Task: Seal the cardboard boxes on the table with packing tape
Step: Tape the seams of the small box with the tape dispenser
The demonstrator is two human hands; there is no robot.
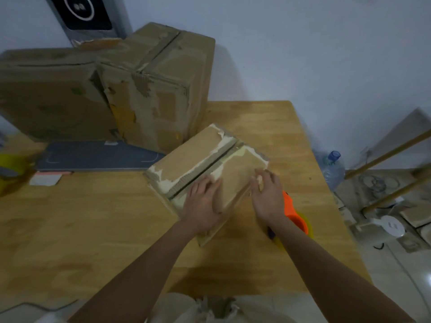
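Cardboard, worn and peeling along its flaps, makes up the small box (207, 169) lying at the centre of the wooden worktop (98, 229), where a person steadies it with both hands. Left hand (201, 202) lies flat on the box's near end, fingers relaxed; right hand (265, 194) curls over its 3 o'clock edge. Two larger boxes (112, 89) stand at 10 o'clock. An orange tape dispenser (295, 214) sits just beside the right wrist at 4 o'clock.
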